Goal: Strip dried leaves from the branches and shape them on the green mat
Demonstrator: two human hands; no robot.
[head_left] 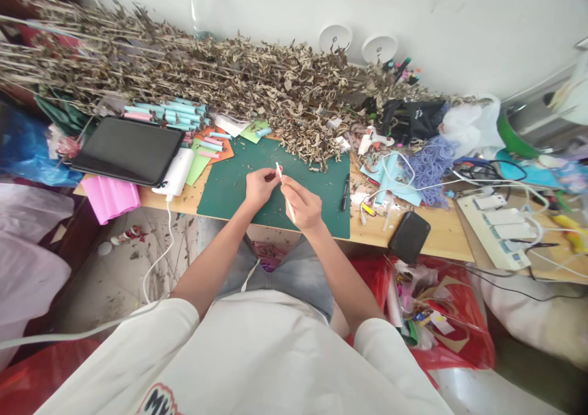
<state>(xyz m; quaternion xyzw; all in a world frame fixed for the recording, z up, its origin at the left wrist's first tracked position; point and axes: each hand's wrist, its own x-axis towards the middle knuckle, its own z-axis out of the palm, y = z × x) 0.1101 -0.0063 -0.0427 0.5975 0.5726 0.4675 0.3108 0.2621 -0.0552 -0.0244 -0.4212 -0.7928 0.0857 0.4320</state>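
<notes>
Both hands meet above the green cutting mat [229, 179]. My right hand [303, 204] is closed around a thin pale stick [290, 210], which slants with its upper end between the two hands. The fingertips of my left hand [260, 188] are pinched together close to that end. A tiny pinkish-red spot shows at the left fingertips, too small to name. To the right on the mat lies a black marker pen [345, 193]. Rolled blue and pink paper tubes [184, 114] are piled at the back left, several loose on coloured paper sheets [198, 165].
Dried leafy stalks [257, 78] cover the table's back. Left are a black tablet [131, 149] and white power bank [177, 173]. Right are a glue gun [374, 138], purple yarn [434, 167], a black phone-like device [410, 236] and a power strip [493, 231]. Below hangs a red bag [468, 323].
</notes>
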